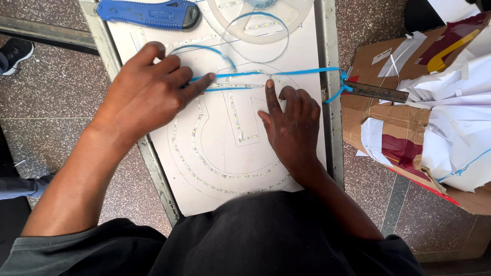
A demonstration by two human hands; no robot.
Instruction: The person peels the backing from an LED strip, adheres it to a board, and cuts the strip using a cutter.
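- Head view: my left hand (148, 92) lies loosely curled on the white panel (225, 168), fingertips pinching what looks like the blue backing strip (286, 72).
- My right hand (291, 125) rests open and flat, index finger pressing the LED strip (232, 110) down.
- Blue utility knife (148, 14) lies at the panel's top.
- Torn cardboard box (394, 122) sits right.
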